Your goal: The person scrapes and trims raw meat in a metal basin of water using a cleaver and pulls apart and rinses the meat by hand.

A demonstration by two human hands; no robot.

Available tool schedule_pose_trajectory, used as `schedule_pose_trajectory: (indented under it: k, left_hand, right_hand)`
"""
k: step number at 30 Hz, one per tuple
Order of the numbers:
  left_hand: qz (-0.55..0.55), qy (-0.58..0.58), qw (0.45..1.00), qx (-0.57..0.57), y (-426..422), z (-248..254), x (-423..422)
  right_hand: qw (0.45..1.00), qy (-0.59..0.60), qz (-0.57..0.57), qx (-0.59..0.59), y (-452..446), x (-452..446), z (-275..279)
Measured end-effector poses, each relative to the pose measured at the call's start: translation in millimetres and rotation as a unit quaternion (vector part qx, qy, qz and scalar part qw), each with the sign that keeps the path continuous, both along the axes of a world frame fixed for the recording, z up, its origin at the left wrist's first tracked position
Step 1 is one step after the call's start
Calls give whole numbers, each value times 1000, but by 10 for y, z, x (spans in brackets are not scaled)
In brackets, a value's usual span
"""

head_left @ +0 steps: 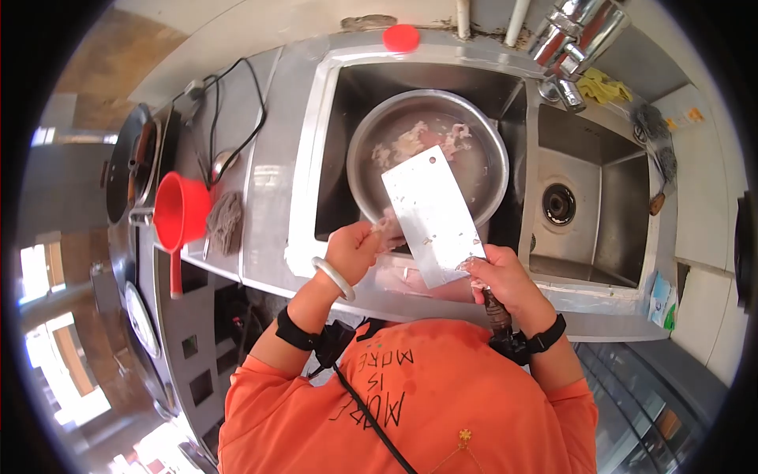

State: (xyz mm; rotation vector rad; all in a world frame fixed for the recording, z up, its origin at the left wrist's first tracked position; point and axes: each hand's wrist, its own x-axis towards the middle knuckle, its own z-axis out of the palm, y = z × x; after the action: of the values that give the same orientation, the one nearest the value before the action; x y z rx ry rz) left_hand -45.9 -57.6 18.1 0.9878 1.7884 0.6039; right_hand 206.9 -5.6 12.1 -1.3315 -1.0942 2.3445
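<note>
Cleaver point(433, 217) in right hand point(509, 278) overlaps basin point(354, 158); red dipper point(180, 212) beside gray rag point(226, 225).

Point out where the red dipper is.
In the head view, the red dipper is at the person's left, by the counter's front edge, between the gray cloth and the dark pan.
</note>
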Motion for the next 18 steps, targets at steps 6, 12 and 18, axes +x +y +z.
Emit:
schedule_pose_trajectory:
  k: [6, 12, 18]
  left_hand:
    - [107, 60, 992, 32, -579, -14, 225]
    - [229, 76, 970, 31, -793, -150, 422]
    - [276, 72, 956, 66, -857, -217, 548]
  right_hand:
    - [994, -10, 109, 16, -96, 25, 96]
    - [980, -23, 191, 44, -157, 53, 122]
    - [959, -73, 250, 108, -152, 1, 183]
